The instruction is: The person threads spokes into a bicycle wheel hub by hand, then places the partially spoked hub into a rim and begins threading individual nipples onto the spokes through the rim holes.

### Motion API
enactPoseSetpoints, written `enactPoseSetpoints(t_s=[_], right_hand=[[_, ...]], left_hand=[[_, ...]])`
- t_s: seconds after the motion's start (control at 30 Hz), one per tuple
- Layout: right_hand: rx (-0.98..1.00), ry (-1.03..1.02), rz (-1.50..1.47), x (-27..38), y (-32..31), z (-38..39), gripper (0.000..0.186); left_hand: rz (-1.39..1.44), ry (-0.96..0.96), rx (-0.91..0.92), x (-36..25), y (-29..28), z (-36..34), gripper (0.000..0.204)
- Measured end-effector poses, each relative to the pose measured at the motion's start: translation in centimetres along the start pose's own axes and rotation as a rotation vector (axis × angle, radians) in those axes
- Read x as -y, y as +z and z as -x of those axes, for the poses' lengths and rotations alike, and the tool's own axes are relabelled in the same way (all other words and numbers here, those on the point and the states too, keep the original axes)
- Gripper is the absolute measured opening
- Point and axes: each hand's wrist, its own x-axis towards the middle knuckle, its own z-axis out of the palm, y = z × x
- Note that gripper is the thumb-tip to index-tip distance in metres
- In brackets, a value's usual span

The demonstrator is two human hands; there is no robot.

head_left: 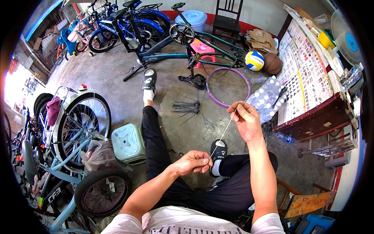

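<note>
I hold a thin silver spoke (223,134) on a slant between my hands, above my lap. My left hand (192,162) is closed on its lower end, at lower center. My right hand (246,122) pinches the upper end, higher and to the right. Beyond them on the concrete floor (171,89) lies a bundle of dark spokes around a hub (193,107). A purple wheel rim (209,92) lies behind my right hand, and a black saddle (191,80) is near it, below a dark teal bicycle frame (159,52).
Bicycles (102,33) and parts (81,132) crowd the back and left. A pale blue stool (128,145) is beside my leg. On the right are bottles (265,97), balls (254,61), a cabinet (302,121) and a wooden chair (307,203). A lidded bucket (191,19) stands behind.
</note>
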Motion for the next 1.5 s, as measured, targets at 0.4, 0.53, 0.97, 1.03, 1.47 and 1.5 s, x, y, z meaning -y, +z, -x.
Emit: enactPoseSetpoints(t_s=[0.4, 0.53, 0.97, 1.03, 1.47, 1.5], right_hand=[[-0.024, 0.032, -0.115, -0.2, 0.0, 0.0, 0.02], [-0.019, 0.027, -0.1, -0.3, -0.1, 0.0, 0.019], [-0.039, 0.039, -0.047, -0.2, 0.3, 0.2, 0.019], [-0.04, 0.041, -0.036, -0.3, 0.2, 0.2, 0.021], [-0.081, 0.099, 0.027, 0.1, 1.4, 1.2, 0.024], [-0.085, 0.087, 0.022, -0.1, 1.1, 1.3, 0.021]], left_hand=[[-0.03, 0.002, 0.056, -0.2, 0.6, -0.7, 0.026], [-0.052, 0.006, -0.003, 0.5, 0.3, -0.8, 0.019], [-0.283, -0.028, -0.219, 0.4, 1.1, -1.9, 0.016], [-0.266, -0.031, -0.211, 0.4, 1.1, -2.0, 0.015], [-0.316, -0.025, -0.314, 1.0, 1.9, -1.9, 0.015], [-0.315, -0.032, -0.316, 1.1, 2.1, -2.1, 0.015]])
